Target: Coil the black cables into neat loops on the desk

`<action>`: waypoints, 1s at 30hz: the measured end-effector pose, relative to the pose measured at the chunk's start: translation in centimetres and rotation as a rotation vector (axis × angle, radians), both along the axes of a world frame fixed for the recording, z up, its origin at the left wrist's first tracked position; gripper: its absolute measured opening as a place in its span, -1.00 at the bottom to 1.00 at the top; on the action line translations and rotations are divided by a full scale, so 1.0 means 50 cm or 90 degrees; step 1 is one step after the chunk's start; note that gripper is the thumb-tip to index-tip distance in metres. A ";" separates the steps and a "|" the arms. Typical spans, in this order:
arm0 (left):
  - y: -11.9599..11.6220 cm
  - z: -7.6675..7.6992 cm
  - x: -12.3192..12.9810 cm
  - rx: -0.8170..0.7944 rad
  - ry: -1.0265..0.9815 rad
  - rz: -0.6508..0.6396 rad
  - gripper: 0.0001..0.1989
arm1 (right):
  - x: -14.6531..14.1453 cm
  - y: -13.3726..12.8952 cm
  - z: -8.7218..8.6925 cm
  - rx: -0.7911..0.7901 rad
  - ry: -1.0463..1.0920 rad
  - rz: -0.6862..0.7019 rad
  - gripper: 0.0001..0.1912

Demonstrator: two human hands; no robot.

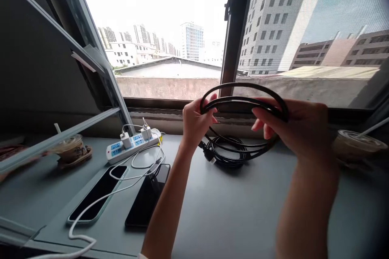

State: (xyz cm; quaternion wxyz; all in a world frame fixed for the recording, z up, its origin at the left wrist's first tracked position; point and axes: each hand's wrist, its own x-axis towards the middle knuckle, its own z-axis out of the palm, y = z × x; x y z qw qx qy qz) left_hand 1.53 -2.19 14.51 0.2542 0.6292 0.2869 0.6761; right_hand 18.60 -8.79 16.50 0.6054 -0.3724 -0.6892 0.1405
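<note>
A black cable (pixel 243 85) hangs in loose loops between my two hands, above the grey table. My left hand (pixel 199 117) is closed around the left side of the loops, thumb and fingers pinching them. On the right side, my right hand (pixel 291 125) grips the loops between thumb and palm, its fingertips curled beneath. Below and behind them, a second coiled black cable (pixel 227 151) lies on the table with a black plug (pixel 208 153) at its left end. Whether the held cable joins that coil I cannot tell.
A white power strip (pixel 133 145) with chargers and white cords stands at the left. Two phones (pixel 100 194) lie before it, one partly behind my left forearm. Drink cups (pixel 71 147) stand at both sides. A metal frame (pixel 100 64) slants at left; a window (pixel 170 28) is behind.
</note>
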 end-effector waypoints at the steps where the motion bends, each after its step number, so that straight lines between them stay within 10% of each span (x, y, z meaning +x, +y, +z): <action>1: -0.005 0.002 0.000 -0.030 -0.021 0.014 -0.68 | -0.006 0.004 0.000 0.008 0.012 -0.032 -0.85; 9: -0.059 0.032 -0.008 -0.047 -0.217 -0.029 -0.57 | -0.053 0.049 -0.008 0.033 0.097 -0.080 -0.68; 20: -0.011 -0.004 0.015 -0.262 -0.145 -0.228 -0.54 | -0.034 -0.011 0.023 -0.169 0.303 0.212 -0.44; 25: -0.023 -0.005 0.045 -0.373 -0.221 -0.419 -0.50 | -0.034 -0.027 0.034 -0.107 0.327 0.208 -0.44; 30: -0.053 0.021 0.035 -0.340 -0.333 -0.440 -0.40 | -0.031 0.000 0.017 -0.059 0.345 0.140 -0.58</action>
